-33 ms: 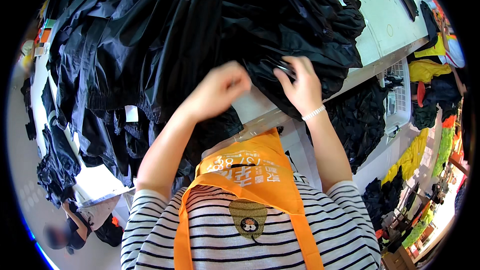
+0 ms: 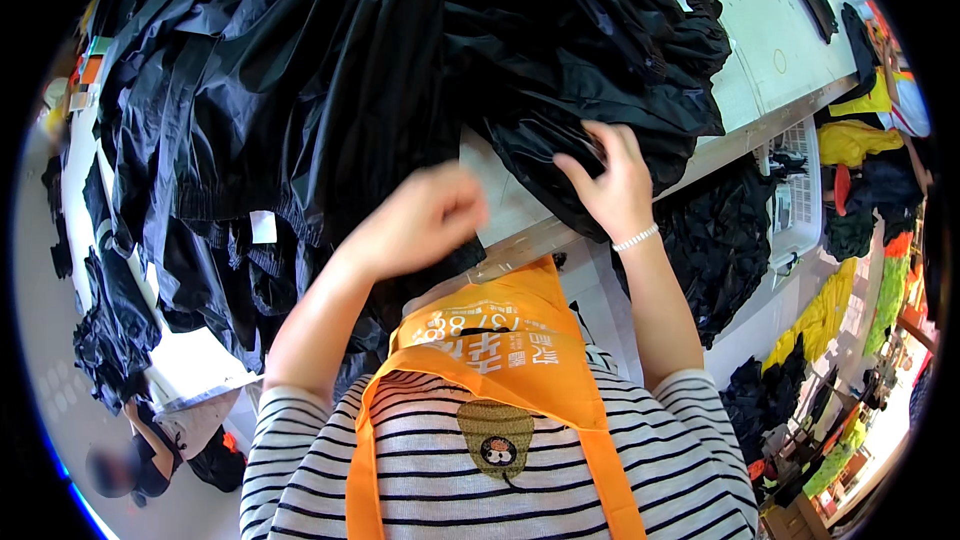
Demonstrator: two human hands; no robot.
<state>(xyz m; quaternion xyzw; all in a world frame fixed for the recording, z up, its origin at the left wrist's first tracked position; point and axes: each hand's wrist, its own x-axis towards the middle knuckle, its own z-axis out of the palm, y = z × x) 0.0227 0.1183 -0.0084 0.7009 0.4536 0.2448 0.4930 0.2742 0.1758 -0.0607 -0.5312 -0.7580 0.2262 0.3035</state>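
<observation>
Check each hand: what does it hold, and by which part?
Right hand pinches a fold at the near edge of the black garment pile. Left hand is blurred; any hold cannot be told.

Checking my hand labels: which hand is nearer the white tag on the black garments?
Left. The left hand is just right of the white tag; the right hand is farther right.
</observation>
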